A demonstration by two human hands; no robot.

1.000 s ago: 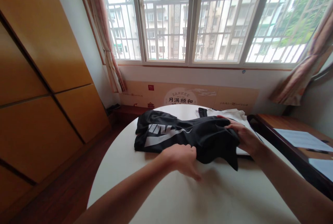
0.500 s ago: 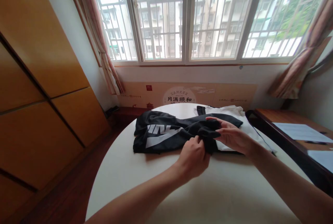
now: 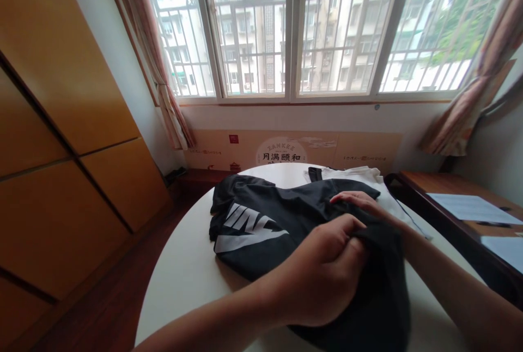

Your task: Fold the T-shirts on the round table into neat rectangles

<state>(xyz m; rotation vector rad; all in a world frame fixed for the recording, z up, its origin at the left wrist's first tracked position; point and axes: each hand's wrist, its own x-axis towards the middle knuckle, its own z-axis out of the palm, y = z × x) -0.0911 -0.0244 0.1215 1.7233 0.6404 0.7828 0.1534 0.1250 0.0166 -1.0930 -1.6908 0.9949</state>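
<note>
A black T-shirt [image 3: 302, 199] with a large grey print lies across the round white table [image 3: 175, 292]. My left hand [image 3: 322, 270] is closed on its near edge and holds that part up, so the cloth hangs down towards me in a dark fold. Just beyond that raised fold, my right hand [image 3: 359, 202] rests with its fingers stretched out along the shirt. Part of the right palm is hidden behind the lifted cloth. White clothing [image 3: 370, 175] with dark trim lies partly beneath the shirt, at the back right.
To the right stands a brown wooden table [image 3: 420, 180] with white papers [image 3: 474, 207] on it. Orange-brown cabinets [image 3: 106, 188] line the left side. A barred window [image 3: 292, 30] with tied curtains [image 3: 167, 107] is behind the table, above a printed board [image 3: 229, 150].
My left hand has moved nearer and to the right, pulling the shirt's bunched near edge up and towards me. The shirt has spread wider, and my right hand now lies behind the raised cloth.
</note>
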